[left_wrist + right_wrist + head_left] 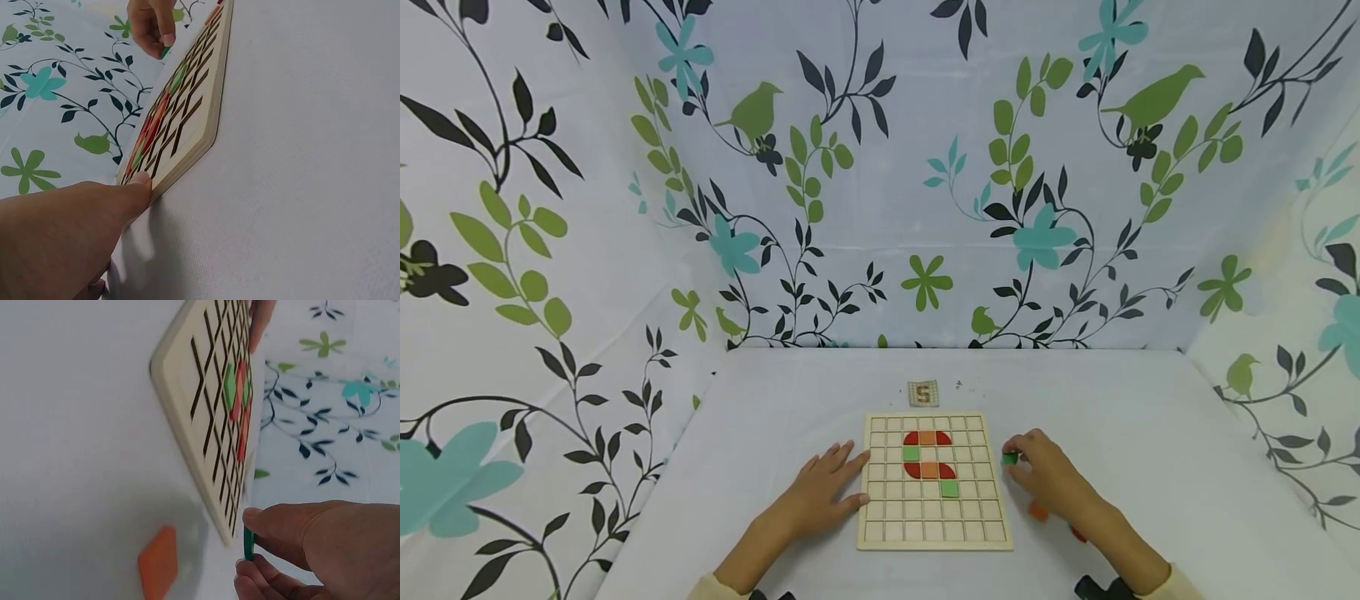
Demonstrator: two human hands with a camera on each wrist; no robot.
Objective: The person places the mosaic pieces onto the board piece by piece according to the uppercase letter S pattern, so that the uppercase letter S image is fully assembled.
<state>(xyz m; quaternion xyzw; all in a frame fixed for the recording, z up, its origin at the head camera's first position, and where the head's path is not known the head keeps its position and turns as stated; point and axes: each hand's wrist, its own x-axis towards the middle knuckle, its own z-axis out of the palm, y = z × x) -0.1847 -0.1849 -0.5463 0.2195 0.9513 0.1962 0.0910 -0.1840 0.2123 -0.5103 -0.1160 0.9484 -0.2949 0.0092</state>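
A square wooden grid board (pixel 887 535) lies on the white table. Set in its cells is a shape of red, orange (pixel 928 437) and light green tiles (pixel 950 488). Along the board's left edge rests my left hand (pixel 823 493), fingers spread, its thumb (pixel 140 181) touching the rim in the left wrist view. My right hand (pixel 1047 475), just off the board's right edge, pinches a thin dark green tile (pixel 249 542) between thumb and fingertips. Beneath that hand lies a loose orange tile (pixel 1038 512), with a red tile (pixel 1078 533) partly hidden by the wrist.
Behind the board lies a small card (pixel 923 393) bearing an S-like pattern on a grid. A patterned cloth (pixel 880 183) with leaves, birds and flowers hangs at the back and both sides of the table.
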